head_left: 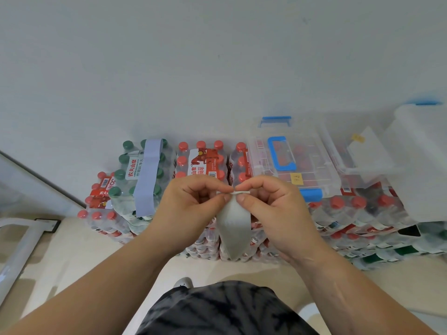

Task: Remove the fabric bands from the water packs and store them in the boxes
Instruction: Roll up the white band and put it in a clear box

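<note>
A grey fabric band [233, 228] hangs folded in a loop in front of the stacked water packs. My left hand [193, 206] and my right hand [271, 209] pinch its top edge together between thumb and fingers. To the left, a pale blue fabric band [147, 175] is still wrapped around a green-capped water pack [125, 180]. A red-capped water pack [200, 160] behind my hands carries no band. A clear storage box with blue latches [290, 165] lies closed on the packs at the right.
More clear boxes [362, 151] sit further right on the packs. Shrink-wrapped packs [362, 213] are stacked against a white wall. A white frame [21, 240] stands on the floor at the left. My dark shorts [217, 310] and one shoe [183, 282] show below.
</note>
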`<state>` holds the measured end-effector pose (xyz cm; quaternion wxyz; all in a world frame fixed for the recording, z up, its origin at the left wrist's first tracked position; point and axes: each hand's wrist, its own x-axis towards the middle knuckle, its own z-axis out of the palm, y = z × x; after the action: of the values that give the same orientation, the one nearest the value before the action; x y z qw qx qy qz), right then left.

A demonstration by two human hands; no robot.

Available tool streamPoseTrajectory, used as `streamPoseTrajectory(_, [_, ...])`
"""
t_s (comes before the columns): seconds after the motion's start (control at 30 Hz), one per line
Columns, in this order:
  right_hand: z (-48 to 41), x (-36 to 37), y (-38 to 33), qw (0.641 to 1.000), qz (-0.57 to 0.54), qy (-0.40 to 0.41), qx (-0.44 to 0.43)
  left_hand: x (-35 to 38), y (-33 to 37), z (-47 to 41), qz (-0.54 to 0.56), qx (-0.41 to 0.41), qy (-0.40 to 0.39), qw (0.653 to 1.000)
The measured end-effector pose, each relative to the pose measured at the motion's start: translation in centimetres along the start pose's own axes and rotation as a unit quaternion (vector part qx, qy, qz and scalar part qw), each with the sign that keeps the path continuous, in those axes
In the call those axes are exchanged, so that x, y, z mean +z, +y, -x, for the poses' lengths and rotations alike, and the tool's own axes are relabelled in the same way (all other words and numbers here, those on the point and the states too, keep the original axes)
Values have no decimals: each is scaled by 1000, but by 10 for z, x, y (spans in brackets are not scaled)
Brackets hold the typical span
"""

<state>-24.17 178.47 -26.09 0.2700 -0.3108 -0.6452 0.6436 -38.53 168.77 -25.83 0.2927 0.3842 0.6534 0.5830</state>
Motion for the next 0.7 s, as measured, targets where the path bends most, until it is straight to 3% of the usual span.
streamPoseTrajectory(0.27, [1,-1,2,999,-25,3,31,-2,0,-3,-7,9,-30,999])
streamPoseTrajectory(0.43, [-2,-1,3,999,-21,11,36,-6,3,-5,8,-14,-56,998])
streamPoseTrajectory(0.7, [-5,-1,1,999,-6,12,46,0,1,-9,9,-71,-36,997])
